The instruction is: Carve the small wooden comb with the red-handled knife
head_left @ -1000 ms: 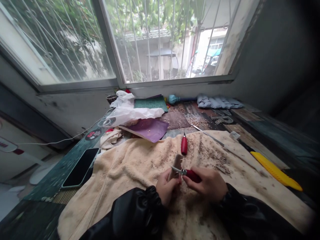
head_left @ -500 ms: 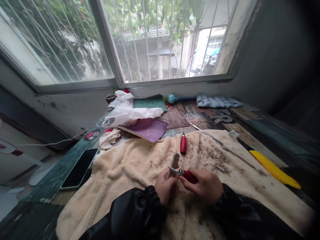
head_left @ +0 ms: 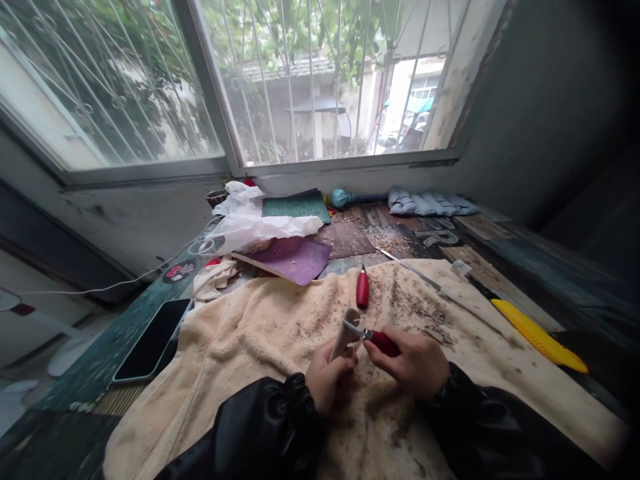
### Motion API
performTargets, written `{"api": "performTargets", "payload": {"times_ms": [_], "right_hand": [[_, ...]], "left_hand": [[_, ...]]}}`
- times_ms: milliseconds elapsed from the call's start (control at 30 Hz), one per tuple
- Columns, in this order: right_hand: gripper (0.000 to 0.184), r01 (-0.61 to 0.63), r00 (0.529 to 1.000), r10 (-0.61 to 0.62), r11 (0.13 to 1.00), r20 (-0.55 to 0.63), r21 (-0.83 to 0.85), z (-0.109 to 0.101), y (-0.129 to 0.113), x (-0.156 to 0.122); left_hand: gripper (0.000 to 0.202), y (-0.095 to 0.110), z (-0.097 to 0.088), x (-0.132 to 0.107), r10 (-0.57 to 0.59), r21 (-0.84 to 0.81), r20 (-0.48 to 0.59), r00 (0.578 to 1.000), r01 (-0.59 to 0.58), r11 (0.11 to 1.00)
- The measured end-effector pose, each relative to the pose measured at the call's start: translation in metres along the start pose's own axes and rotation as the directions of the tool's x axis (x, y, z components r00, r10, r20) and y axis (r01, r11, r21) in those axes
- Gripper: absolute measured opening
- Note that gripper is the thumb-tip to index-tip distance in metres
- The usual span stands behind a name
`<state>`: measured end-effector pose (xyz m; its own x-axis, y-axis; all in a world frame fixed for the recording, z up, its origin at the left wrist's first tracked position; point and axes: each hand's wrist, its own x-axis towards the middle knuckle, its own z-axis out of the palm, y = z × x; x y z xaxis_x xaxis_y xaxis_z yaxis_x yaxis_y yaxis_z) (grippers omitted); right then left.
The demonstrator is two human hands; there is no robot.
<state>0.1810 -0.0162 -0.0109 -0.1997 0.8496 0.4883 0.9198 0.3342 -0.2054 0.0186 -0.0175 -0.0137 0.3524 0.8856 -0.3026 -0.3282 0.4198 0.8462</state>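
Note:
My left hand (head_left: pixel 327 375) is closed around the lower part of a small piece of wood (head_left: pixel 345 337), whose notched upper end sticks up above the fingers. In my right hand (head_left: pixel 413 360) is a red-handled carving knife (head_left: pixel 383 342), its blade lying against the wood near the notches. Both hands are above a beige towel (head_left: pixel 250 333) strewn with wood shavings. Just beyond them a second red-handled knife (head_left: pixel 363 288) rests on the towel, tip pointing away.
A yellow saw handle (head_left: pixel 535 333) and its long blade lie on the right. On the left is a phone (head_left: pixel 153 340). Purple sheet (head_left: pixel 295 260), white plastic bag (head_left: pixel 260 227) and green mat (head_left: pixel 295 207) are towards the window. A grey-blue padded roll (head_left: pixel 430 202) lies at the back.
The knife blade has moved up along the wood, towards its top end, and turned. The wood stands a little more upright in my left hand. The view has shifted slightly.

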Motion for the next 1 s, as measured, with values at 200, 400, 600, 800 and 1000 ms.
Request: {"api": "performTargets", "payload": {"times_ms": [200, 400, 600, 800, 1000], "right_hand": [[0.047, 0.007, 1.000, -0.007, 1.000, 0.005, 0.003, 0.001, 0.000, -0.001], [0.047, -0.040, 0.999, 0.041, 0.999, 0.033, -0.035, 0.002, 0.008, 0.000], [0.046, -0.011, 1.000, 0.011, 0.999, 0.005, -0.035, 0.002, 0.011, 0.000], [0.043, 0.019, 1.000, -0.019, 0.999, -0.017, -0.039, -0.001, 0.011, 0.001], [0.044, 0.094, 0.994, -0.096, 0.994, 0.044, 0.048, 0.000, -0.001, -0.004]], "left_hand": [[0.034, 0.008, 0.002, -0.003, -0.138, -0.114, 0.068, 0.988, 0.145, 0.983], [0.037, 0.013, 0.001, -0.004, -0.231, -0.147, 0.171, 0.958, 0.257, 0.955], [0.037, 0.016, 0.002, -0.005, -0.256, -0.148, 0.200, 0.946, 0.287, 0.946], [0.039, 0.014, 0.002, -0.005, -0.230, -0.142, 0.182, 0.956, 0.257, 0.956], [0.039, 0.002, -0.001, -0.002, -0.112, -0.120, 0.076, 0.991, 0.120, 0.985]]}}
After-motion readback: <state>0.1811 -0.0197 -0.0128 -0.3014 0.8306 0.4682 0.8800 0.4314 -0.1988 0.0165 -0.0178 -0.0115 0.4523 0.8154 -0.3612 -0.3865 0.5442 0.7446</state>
